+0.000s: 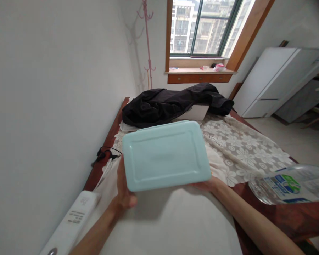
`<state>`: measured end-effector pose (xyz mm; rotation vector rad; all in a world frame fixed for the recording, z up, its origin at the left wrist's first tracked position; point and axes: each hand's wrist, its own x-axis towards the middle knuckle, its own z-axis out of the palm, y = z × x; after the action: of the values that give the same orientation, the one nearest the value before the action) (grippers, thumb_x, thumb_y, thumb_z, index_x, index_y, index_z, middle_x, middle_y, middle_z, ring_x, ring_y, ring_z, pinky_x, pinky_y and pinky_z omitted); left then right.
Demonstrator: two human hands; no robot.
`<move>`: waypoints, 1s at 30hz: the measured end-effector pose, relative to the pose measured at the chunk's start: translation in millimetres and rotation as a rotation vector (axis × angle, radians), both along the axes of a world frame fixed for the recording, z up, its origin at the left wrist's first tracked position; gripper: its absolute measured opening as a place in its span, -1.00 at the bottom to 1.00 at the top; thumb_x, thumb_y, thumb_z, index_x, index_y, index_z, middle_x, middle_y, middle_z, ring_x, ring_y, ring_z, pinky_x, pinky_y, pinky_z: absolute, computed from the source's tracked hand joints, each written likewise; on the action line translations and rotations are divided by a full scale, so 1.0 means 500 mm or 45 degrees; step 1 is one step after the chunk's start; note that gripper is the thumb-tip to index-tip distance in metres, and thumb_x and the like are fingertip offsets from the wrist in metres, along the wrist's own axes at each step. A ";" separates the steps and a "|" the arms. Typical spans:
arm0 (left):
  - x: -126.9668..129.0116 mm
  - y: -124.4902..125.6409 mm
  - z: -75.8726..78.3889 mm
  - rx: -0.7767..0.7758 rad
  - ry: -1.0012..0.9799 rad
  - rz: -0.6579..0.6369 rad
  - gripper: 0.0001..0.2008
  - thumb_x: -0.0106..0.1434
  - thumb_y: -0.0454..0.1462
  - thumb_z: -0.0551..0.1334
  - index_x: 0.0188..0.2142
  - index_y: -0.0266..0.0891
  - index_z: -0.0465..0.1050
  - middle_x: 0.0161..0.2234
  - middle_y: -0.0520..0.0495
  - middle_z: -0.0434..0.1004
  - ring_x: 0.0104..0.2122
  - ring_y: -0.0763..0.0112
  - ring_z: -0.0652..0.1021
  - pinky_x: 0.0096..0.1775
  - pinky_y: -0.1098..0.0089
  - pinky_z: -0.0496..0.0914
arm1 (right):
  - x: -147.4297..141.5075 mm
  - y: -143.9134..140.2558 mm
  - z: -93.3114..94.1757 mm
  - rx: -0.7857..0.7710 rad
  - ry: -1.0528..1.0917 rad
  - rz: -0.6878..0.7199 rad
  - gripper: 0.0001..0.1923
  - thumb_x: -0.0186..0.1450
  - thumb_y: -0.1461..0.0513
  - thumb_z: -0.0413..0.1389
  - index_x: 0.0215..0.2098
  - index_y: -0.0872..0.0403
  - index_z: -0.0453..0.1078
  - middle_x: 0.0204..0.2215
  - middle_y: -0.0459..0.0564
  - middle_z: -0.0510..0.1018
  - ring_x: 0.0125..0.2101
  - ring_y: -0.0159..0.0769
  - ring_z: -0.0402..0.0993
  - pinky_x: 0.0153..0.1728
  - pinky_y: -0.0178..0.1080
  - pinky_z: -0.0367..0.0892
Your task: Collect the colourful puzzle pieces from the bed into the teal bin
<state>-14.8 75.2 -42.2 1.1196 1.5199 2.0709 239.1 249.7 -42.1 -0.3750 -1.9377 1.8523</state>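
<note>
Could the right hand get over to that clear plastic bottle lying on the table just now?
Probably not freely: the right hand is under the pale blue container, sharing its hold with the left hand. The bottle lies close on the right, with nothing between.

Soft daylight from the window [204, 26]; edges warped, blurred.

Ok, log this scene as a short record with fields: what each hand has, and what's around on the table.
held: light blue lid, flat, above the table
left hand: grips the lid's left edge
right hand: under the lid's right corner
table: wooden, lace cloth over it
far end: black jacket
right: plastic bottle lying down
left: white power strip
</note>
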 end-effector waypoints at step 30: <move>0.039 0.013 0.061 -0.172 -0.261 -0.338 -0.82 0.33 -0.16 0.37 -0.23 -0.24 0.57 -0.43 -0.03 0.57 -0.51 0.47 0.53 -0.46 0.48 0.44 | 0.058 0.012 0.019 0.196 -0.083 -0.035 -0.66 0.46 0.00 0.16 0.05 0.01 0.54 -0.46 -0.04 0.64 -0.62 -0.36 0.47 -0.62 -0.36 0.33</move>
<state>4.6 81.9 -11.7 0.9678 1.3135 1.8153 268.2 255.6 -32.6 -0.4155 -2.0922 1.6800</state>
